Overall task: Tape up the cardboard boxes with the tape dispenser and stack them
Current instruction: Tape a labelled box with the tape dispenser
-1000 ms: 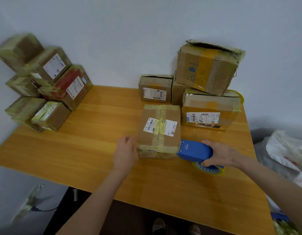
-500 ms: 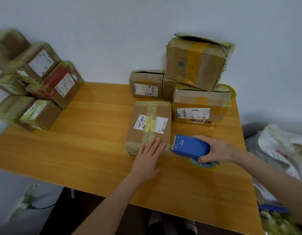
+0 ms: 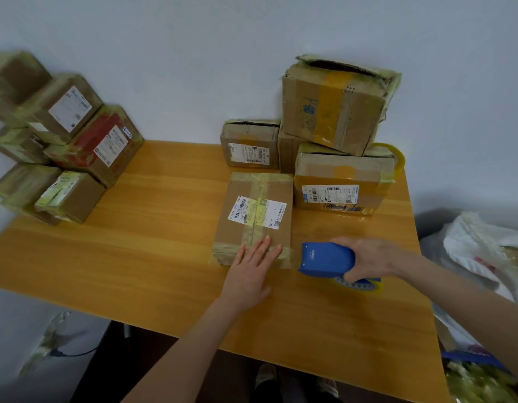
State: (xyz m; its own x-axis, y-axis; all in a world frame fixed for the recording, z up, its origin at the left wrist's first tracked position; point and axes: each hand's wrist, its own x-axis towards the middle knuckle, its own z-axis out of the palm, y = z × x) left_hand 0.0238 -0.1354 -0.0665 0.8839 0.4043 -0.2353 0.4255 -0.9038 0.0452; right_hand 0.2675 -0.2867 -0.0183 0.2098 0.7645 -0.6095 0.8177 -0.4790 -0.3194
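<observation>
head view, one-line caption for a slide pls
Left hand rests flat on a taped box while right hand grips the blue tape dispenser beside it.

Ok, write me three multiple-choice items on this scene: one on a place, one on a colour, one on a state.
1. Where is the tape dispenser?
A. on top of the middle box
B. right of the middle box's near end
C. behind the middle box

2. What colour is the dispenser's body?
A. red
B. green
C. blue

3. How is the left hand?
A. flat on the middle box's near end
B. gripping the dispenser
C. curled into an empty fist

Answers:
1 B, the right hand holds it beside that end.
2 C, its shell is plainly blue.
3 A, its straight fingers lie on the taped edge.
</observation>
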